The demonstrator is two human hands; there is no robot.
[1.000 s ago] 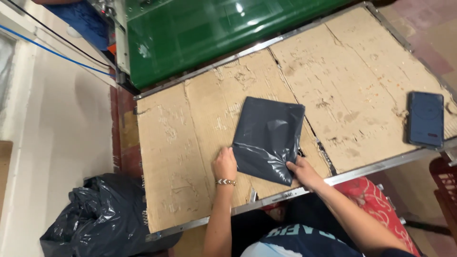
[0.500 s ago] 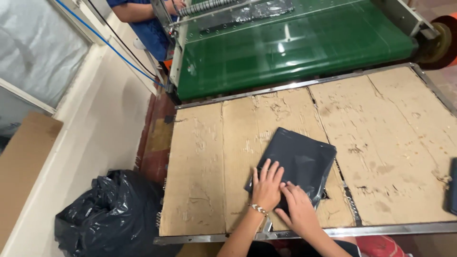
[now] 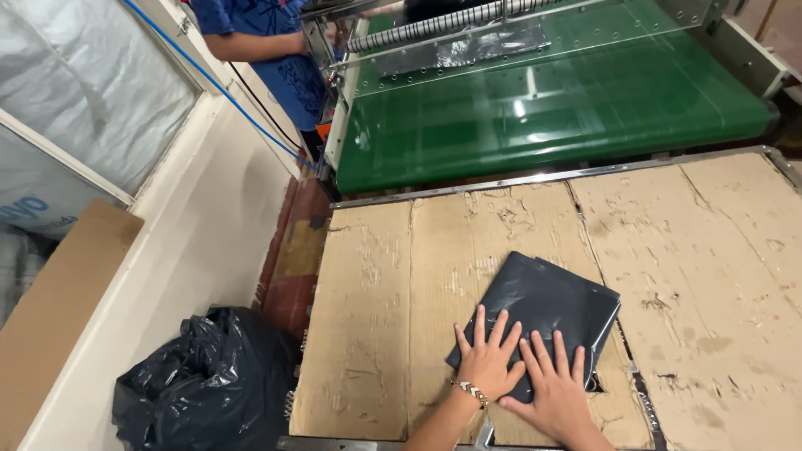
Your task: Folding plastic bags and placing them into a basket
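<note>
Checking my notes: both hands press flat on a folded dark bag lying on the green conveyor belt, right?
Not quite. In the head view both hands, left hand and right hand, press flat on the bag, but it lies on the cardboard, not the belt.

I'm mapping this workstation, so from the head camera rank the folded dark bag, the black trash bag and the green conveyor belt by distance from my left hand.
1. Folded dark bag: under the left hand, touching it.
2. Black trash bag: lower left, on the floor beside the table.
3. Green conveyor belt: top, beyond the cardboard.
</note>
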